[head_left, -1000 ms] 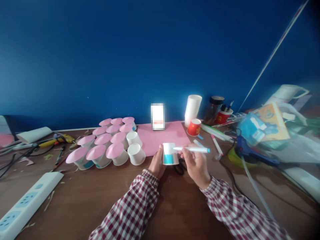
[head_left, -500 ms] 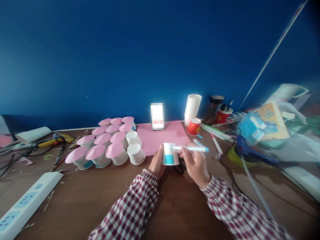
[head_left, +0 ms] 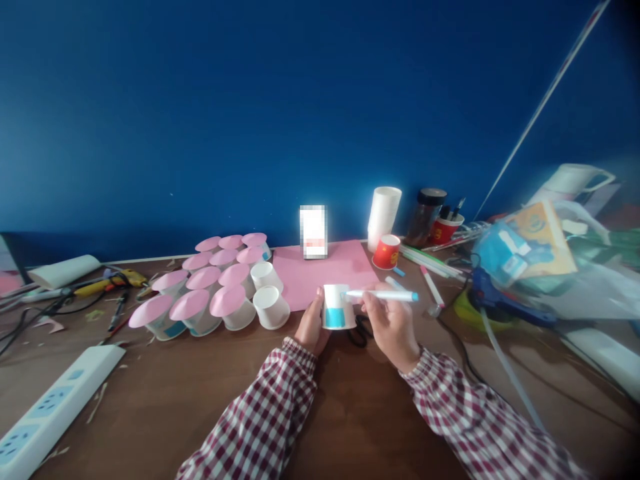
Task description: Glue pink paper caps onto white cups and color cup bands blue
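My left hand [head_left: 311, 327] grips an upturned white paper cup [head_left: 337, 306] with a blue band painted round its lower part. My right hand [head_left: 393, 325] pinches a white marker with a blue end [head_left: 385, 295], its tip against the cup's side. Both hands hover just above the brown table [head_left: 165, 393], in front of a pink paper sheet [head_left: 325, 270]. Black scissors [head_left: 359, 335] lie under the hands, partly hidden.
Left of the hands stand several upturned cups with pink discs [head_left: 200, 283] and two plain white cups [head_left: 270, 307]. A power strip [head_left: 55, 397] lies at front left. A cup stack [head_left: 384, 212], red cup [head_left: 387, 252], pens, glue gun [head_left: 500, 300] and bags crowd the right.
Hands, cup and marker keep nearly the same pose; the whole view has shifted slightly, with the marker tip staying on the cup.
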Demonstrator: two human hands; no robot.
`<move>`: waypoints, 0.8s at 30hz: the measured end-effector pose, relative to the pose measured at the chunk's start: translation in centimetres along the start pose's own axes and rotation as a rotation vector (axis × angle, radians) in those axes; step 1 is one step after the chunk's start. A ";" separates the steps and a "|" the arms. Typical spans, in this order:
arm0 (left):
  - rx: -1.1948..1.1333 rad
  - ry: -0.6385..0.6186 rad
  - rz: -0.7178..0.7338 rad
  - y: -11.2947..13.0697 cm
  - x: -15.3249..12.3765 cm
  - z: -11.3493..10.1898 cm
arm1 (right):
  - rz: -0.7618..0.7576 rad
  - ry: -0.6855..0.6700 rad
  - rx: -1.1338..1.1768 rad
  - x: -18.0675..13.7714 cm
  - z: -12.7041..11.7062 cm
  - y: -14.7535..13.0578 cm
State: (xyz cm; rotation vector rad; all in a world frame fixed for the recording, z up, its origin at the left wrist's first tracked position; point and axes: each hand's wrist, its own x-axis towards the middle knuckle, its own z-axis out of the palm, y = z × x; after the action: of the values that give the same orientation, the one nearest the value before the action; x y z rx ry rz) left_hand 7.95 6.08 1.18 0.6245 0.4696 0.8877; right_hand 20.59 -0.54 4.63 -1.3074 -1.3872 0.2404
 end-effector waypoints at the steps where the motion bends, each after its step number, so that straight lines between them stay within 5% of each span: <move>1: -0.006 0.000 0.002 0.0 0.0 0.0 | -0.001 0.003 -0.002 0.0 0.0 0.0; 24: -0.028 0.005 -0.006 -0.1 0.0 -0.2 | -0.020 0.026 -0.035 0.1 -0.2 -0.2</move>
State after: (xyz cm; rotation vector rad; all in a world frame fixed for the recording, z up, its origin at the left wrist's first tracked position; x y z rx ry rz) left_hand 7.87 6.13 0.98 0.5956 0.4624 0.8892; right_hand 20.63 -0.59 4.93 -1.3201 -1.3871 0.1855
